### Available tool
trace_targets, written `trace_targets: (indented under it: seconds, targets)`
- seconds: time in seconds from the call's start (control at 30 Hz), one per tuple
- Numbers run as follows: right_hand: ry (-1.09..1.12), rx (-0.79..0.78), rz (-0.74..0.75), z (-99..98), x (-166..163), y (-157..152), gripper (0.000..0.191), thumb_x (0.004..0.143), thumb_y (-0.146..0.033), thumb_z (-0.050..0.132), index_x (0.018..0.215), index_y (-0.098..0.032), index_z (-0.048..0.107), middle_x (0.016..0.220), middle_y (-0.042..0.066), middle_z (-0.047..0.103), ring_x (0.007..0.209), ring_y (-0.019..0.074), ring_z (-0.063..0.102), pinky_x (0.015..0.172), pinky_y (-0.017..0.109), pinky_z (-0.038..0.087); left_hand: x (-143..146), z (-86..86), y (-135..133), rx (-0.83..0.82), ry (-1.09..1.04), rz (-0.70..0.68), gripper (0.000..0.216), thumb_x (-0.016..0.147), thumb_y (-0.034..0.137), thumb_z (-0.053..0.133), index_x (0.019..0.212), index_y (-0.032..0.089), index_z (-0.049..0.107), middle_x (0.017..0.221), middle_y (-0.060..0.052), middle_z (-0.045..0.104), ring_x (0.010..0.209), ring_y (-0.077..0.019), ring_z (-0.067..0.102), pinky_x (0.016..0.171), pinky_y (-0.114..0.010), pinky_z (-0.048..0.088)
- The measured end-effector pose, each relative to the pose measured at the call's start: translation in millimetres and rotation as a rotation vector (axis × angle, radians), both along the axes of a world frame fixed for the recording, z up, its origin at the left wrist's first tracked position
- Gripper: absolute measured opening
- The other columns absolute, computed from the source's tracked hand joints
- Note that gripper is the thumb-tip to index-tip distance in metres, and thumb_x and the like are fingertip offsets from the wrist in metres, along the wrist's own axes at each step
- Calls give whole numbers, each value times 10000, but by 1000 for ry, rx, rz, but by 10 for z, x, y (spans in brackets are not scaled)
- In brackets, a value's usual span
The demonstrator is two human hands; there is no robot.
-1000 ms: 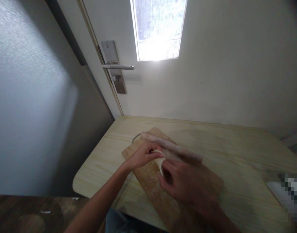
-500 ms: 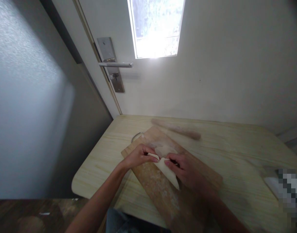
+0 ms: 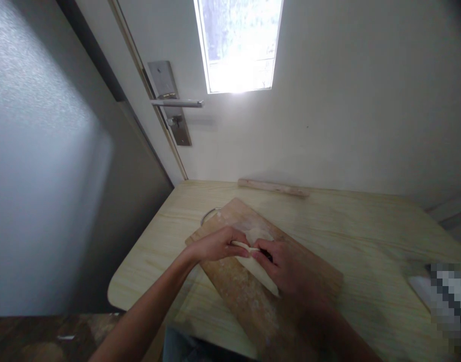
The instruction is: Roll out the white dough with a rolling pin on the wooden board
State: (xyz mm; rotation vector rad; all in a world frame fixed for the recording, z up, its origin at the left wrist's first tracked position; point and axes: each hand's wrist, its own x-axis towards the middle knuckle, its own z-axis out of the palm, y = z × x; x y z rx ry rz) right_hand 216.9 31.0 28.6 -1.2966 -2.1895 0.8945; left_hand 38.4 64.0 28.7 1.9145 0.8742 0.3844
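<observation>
A flat, pale sheet of dough (image 3: 259, 272) lies on a floured wooden cutting board (image 3: 230, 291), its upper edge lifted and folded between my hands. My left hand (image 3: 224, 244) pinches that edge between thumb and fingers from the left. From the right, my right hand (image 3: 277, 259) pinches the same edge, its fingertips close to those of the left. Part of the dough is hidden behind my fingers and right palm. Beyond my hands, more pale dough or flour shows on the board.
A wooden rolling pin (image 3: 273, 187) rests at the back of the table (image 3: 151, 251), against the white door (image 3: 328, 125). The door has a metal handle (image 3: 177, 103). A metal ring (image 3: 209, 215) sits at the board's far corner. A partly pixelated object (image 3: 451, 301) lies at the right.
The rolling pin has rolled back from near the board to the door. My fingertips have come closer together on the dough's edge.
</observation>
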Motion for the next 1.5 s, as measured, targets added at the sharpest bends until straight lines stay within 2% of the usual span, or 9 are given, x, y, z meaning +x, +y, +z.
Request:
trace_targets:
  seconds: [0.43,0.67,0.77,0.87,1.03,1.17,1.33,1.43,1.5]
  targets:
    - [180,-62,181,-126,82,121,206,819,-261,389,662,-185,499,571,-48,482,526,80,440,475,204,300,94,-107,2,0,-156,-21,278,745,350,511,590,120,518,587,29,465,583,-81,423,561,-190,333]
    - [201,-63,109,-185,78,154,255,824,-303,372,668,-182,533,568,-33,506,526,92,452,489,215,332,-28,-114,-36,-5,-151,-6,269,707,389,553,680,123,581,694,-8,551,685,-117,501,655,-230,387]
    - [234,-38,69,-237,75,147,240,820,-297,374,675,-189,533,587,-25,529,533,99,475,505,222,358,-150,-53,-146,105,-145,38,338,662,414,594,863,142,590,880,-62,590,846,-173,526,763,-297,393]
    - [237,104,-97,-308,83,186,162,797,-260,397,774,-188,541,718,16,570,667,135,518,607,261,400,-258,3,-330,329,24,152,457,629,376,640,1029,185,529,1046,-84,546,999,-207,468,847,-348,358]
    - [-29,320,-213,-405,72,349,249,712,-325,529,909,-172,538,884,78,537,865,211,465,765,358,370,-232,5,-591,627,260,22,259,783,222,491,1039,199,523,987,-57,567,948,-162,487,835,-325,366]
    - [-241,253,-188,-408,-1,449,281,631,-395,607,792,-183,516,825,62,519,815,211,469,694,333,379,-122,-32,-599,836,358,-44,181,829,203,407,852,166,582,851,-39,597,812,-143,516,739,-292,386]
    - [-298,201,-192,-345,-74,529,338,568,-439,634,737,-190,479,792,47,515,798,214,468,629,309,365,-54,-19,-523,973,482,-184,238,824,185,408,633,156,546,647,-13,564,702,-143,504,671,-283,379]
    - [-209,72,-193,-288,-86,553,346,555,-353,648,792,-184,460,731,12,515,714,183,482,583,286,361,-72,16,-502,923,494,-182,217,820,163,407,654,159,547,670,-12,567,713,-142,510,692,-286,387]
    - [-113,-13,-153,-251,-82,561,336,565,-291,638,827,-176,460,717,1,516,671,159,487,572,273,362,-122,27,-520,862,459,-106,127,803,163,438,827,170,563,796,-28,591,793,-154,518,741,-306,391]
